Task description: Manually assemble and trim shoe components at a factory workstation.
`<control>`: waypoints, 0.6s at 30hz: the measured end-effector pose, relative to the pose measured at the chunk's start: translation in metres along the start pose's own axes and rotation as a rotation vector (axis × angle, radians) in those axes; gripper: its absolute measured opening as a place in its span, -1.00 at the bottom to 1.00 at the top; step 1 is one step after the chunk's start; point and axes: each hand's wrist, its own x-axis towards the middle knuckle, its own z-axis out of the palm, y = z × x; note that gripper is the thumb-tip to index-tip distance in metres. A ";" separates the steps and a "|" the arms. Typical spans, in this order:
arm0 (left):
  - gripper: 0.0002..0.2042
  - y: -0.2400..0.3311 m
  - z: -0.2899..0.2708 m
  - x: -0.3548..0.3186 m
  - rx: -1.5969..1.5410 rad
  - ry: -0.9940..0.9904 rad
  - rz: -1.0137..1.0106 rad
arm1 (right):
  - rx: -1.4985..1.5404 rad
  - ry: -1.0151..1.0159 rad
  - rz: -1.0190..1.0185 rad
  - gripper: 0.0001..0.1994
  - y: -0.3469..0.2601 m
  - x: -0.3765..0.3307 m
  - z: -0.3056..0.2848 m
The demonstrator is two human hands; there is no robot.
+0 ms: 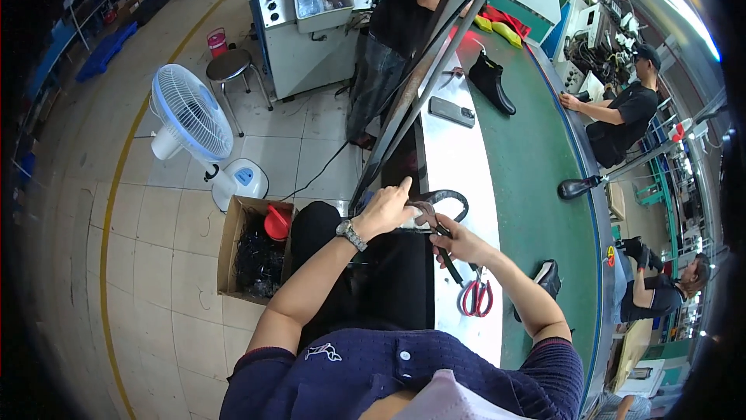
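My right hand (464, 243) is closed round the dark handles of a pair of pliers (423, 216), whose rusty metal head points left. My left hand (382, 210), with a wristwatch on its wrist, is against that head. Its index finger sticks out forward while the others curl in; what they grip is hidden. Just beyond the pliers a black curved band (457, 198) loops over the edge of the white work surface. Red-handled scissors (476, 299) lie nearer to me, beside my right forearm.
A green conveyor belt (536, 179) runs along my right, carrying a black boot (491, 83) and a dark shoe (547, 278). A phone (452, 111) lies on the white surface (466, 160). At my left stand a cardboard box (233, 253) and a fan (192, 113). Slanted metal posts (404, 101) rise ahead; co-workers are nearby.
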 end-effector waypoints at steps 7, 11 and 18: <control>-0.33 0.014 0.037 -0.037 0.496 0.095 0.192 | -0.228 0.056 -0.093 -0.57 -0.003 -0.010 0.001; -0.47 0.012 0.041 -0.046 0.908 0.141 0.273 | -0.698 0.148 -0.189 -0.54 -0.045 -0.028 -0.017; -0.54 0.019 0.047 -0.045 0.900 0.186 0.288 | -1.001 0.483 -0.227 -0.28 0.010 0.015 -0.003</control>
